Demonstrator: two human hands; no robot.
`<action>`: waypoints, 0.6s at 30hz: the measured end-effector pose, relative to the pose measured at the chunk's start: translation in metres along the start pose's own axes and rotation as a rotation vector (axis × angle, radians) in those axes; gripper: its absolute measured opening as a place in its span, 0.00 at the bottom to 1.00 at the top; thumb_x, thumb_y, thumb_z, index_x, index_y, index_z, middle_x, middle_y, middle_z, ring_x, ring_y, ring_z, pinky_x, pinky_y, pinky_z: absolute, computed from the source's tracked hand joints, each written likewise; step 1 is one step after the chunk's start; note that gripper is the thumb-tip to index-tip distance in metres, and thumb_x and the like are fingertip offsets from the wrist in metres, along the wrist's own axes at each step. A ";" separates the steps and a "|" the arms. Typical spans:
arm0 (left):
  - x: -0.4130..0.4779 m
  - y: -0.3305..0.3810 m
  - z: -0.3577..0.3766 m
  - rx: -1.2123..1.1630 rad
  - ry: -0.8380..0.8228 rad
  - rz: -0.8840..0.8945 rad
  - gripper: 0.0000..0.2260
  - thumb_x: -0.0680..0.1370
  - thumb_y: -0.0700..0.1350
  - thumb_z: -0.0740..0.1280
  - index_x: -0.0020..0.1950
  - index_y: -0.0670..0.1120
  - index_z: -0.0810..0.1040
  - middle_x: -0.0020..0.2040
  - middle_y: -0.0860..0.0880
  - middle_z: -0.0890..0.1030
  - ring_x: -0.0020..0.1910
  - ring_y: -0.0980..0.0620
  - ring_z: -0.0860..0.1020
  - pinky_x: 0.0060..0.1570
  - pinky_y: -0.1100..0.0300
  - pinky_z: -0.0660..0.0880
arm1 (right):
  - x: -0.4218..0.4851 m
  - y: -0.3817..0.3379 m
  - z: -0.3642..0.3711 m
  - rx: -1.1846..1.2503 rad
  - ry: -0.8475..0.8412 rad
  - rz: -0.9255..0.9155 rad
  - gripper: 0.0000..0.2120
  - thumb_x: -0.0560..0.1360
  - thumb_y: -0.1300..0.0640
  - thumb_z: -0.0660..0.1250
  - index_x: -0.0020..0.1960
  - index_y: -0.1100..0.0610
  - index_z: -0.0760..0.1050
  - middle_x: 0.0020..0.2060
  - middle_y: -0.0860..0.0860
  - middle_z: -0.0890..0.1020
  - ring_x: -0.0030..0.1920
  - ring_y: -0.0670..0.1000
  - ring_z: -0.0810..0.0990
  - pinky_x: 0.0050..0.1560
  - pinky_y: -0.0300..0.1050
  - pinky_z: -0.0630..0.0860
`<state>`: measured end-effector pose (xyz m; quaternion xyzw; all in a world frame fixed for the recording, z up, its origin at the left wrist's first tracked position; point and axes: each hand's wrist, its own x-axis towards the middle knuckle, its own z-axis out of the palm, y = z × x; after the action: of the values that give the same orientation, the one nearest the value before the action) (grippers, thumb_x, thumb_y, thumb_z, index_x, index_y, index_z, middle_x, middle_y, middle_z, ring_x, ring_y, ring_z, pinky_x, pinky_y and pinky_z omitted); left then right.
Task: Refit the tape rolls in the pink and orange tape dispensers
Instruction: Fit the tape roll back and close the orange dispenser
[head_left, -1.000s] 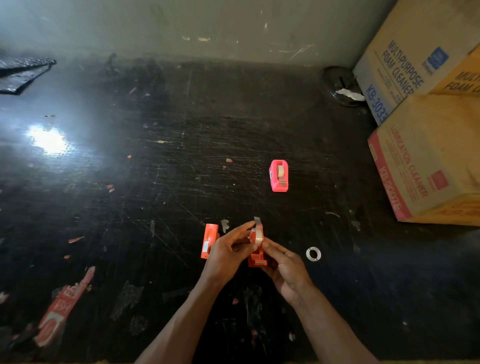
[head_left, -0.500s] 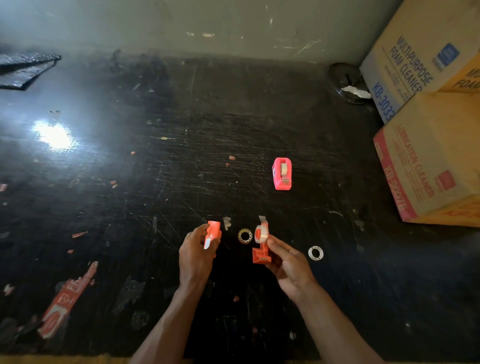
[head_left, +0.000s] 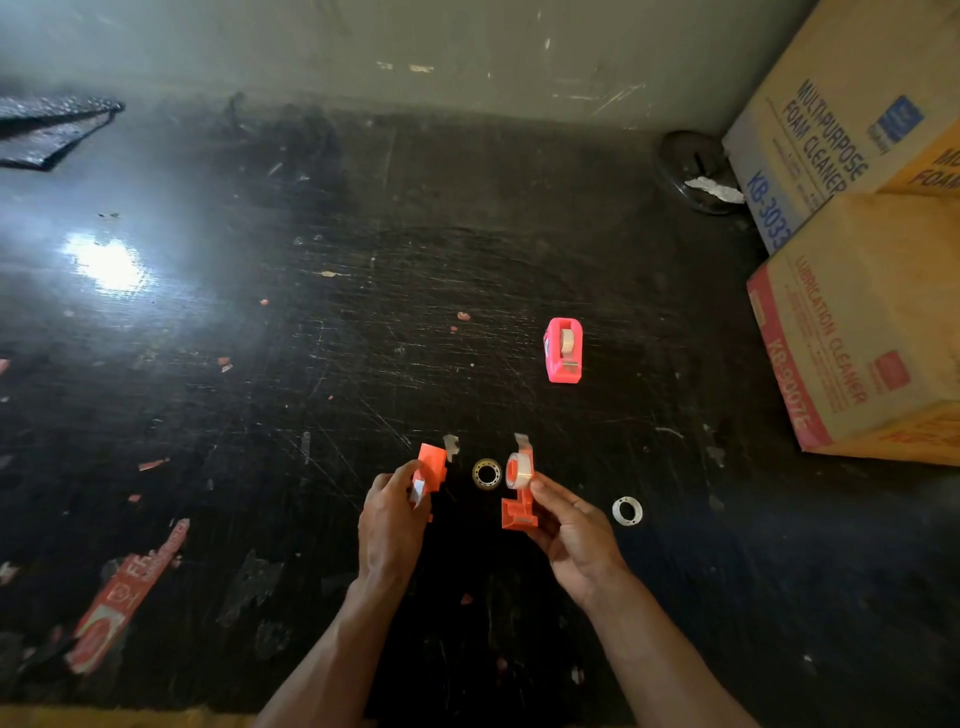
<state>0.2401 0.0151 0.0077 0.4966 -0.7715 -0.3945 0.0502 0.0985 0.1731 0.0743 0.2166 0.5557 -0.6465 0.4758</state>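
The orange tape dispenser is in two halves. My left hand (head_left: 392, 519) grips one orange half (head_left: 432, 467), lifted near the table. My right hand (head_left: 569, 530) holds the other orange half (head_left: 518, 506) with a clear tape roll (head_left: 520, 469) seated on its hub and a loose tape end sticking up. Between my hands a small brownish tape roll (head_left: 487, 473) lies flat on the black table (head_left: 311, 364). The pink dispenser (head_left: 564, 350) stands farther back, whole, with a tape roll inside it.
A white empty tape core (head_left: 627, 511) lies to the right of my right hand. Two cardboard boxes (head_left: 862, 312) are stacked at the right edge. A dark round object (head_left: 693, 171) sits near the back wall. A torn red label (head_left: 124, 592) sticks to the table at front left.
My left hand let go of the tape-bearing half, moved left and picked up the other orange half from the table. The brownish roll between my hands became visible.
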 end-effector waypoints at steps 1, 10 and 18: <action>-0.002 0.000 0.000 -0.008 -0.008 0.002 0.20 0.82 0.45 0.69 0.74 0.54 0.74 0.63 0.46 0.77 0.56 0.48 0.82 0.56 0.50 0.83 | -0.001 0.000 0.000 0.001 -0.006 0.002 0.18 0.69 0.61 0.76 0.58 0.60 0.84 0.46 0.58 0.90 0.52 0.56 0.86 0.58 0.55 0.81; -0.017 0.037 -0.005 -0.540 -0.158 -0.099 0.19 0.81 0.44 0.70 0.71 0.59 0.78 0.51 0.51 0.88 0.46 0.57 0.87 0.56 0.54 0.81 | 0.001 -0.002 0.005 -0.021 0.010 -0.025 0.11 0.75 0.63 0.73 0.57 0.58 0.85 0.47 0.56 0.90 0.53 0.57 0.86 0.52 0.53 0.82; -0.035 0.062 0.001 -0.781 -0.301 -0.109 0.19 0.82 0.40 0.68 0.71 0.57 0.78 0.48 0.49 0.89 0.52 0.48 0.86 0.57 0.53 0.80 | 0.003 -0.003 0.006 -0.117 -0.018 -0.099 0.12 0.76 0.62 0.73 0.60 0.57 0.84 0.51 0.56 0.89 0.55 0.56 0.87 0.63 0.57 0.80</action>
<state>0.2121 0.0565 0.0587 0.4170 -0.5353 -0.7276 0.1005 0.0956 0.1661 0.0750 0.1547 0.5981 -0.6376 0.4601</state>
